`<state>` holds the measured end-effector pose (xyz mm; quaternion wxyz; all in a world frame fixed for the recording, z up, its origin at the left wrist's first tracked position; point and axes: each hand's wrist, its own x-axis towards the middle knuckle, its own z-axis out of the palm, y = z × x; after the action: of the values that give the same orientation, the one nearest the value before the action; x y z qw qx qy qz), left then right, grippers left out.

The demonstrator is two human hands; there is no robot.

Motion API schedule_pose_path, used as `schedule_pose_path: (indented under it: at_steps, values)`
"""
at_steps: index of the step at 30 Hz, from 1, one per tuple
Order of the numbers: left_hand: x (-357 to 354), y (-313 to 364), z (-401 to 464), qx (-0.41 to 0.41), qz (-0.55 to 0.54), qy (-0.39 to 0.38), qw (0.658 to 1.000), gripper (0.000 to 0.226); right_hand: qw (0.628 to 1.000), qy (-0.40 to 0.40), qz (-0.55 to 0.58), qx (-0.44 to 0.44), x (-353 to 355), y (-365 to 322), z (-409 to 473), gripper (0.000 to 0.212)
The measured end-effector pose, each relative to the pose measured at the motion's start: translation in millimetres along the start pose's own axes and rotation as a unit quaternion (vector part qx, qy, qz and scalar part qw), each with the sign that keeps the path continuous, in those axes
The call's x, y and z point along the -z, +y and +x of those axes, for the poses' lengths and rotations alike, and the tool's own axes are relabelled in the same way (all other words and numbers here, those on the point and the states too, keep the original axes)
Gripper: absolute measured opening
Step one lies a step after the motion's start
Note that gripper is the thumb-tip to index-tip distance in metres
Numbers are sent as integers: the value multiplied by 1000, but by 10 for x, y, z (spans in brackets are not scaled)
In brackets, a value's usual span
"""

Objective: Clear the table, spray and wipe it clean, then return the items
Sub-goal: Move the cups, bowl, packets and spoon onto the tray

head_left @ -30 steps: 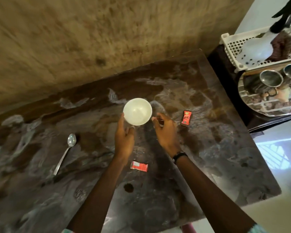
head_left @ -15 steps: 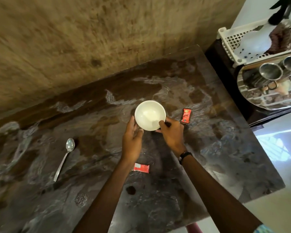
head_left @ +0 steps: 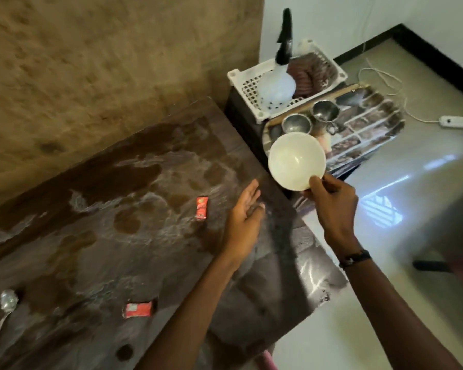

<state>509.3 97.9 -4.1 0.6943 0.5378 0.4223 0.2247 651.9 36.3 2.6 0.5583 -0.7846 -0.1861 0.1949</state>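
My right hand (head_left: 330,206) pinches the near rim of a white bowl (head_left: 296,161) and holds it in the air past the right edge of the dark marbled table (head_left: 145,236), above a shiny steel tray (head_left: 372,129). My left hand (head_left: 242,222) hovers over the table near its right edge, fingers straight and holding nothing. On the table lie two red sachets, one (head_left: 201,207) just left of my left hand and the other (head_left: 139,308) nearer me. A steel spoon (head_left: 3,311) lies at the table's far left.
Beside the table, a low dark stand carries the steel tray with two metal cups (head_left: 297,123) and a white basket (head_left: 286,78) holding a spray bottle (head_left: 281,76) and a brown cloth (head_left: 309,73). A power strip (head_left: 459,121) and cord lie on the floor.
My right hand has lifted the bowl off the table and carried it right, over the tray. My left hand has let go of the bowl and stays over the table.
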Motion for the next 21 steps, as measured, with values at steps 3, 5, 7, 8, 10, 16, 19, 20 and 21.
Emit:
schedule_pose_path:
  at_steps: [3,5,7,8,10,16,19,20,21]
  values:
    - [-318,62,218,-4,9,-25,1000,51,999,39,4,-21,318,11,357,19]
    - [-485,99,360,-8,13,-38,999,52,997,64,11,-38,475,43,603,22]
    - [-588,123,480,-13,17,-43,999,52,994,89,32,-57,576,74,833,24]
    - [-633,132,538,-13,21,-44,999,52,992,100,41,-66,617,90,953,24]
    - [-698,140,632,-10,23,-46,999,52,988,124,51,-80,668,126,1186,19]
    - [-773,106,809,1,34,-48,998,53,977,145,69,-139,517,264,1784,20]
    - [-786,99,867,3,39,-52,998,54,978,123,59,-156,365,319,1961,23]
    - [-785,93,887,3,41,-51,998,54,977,126,63,-161,328,329,2009,21]
    - [-780,90,909,2,40,-51,998,54,976,130,67,-162,300,337,2057,20]
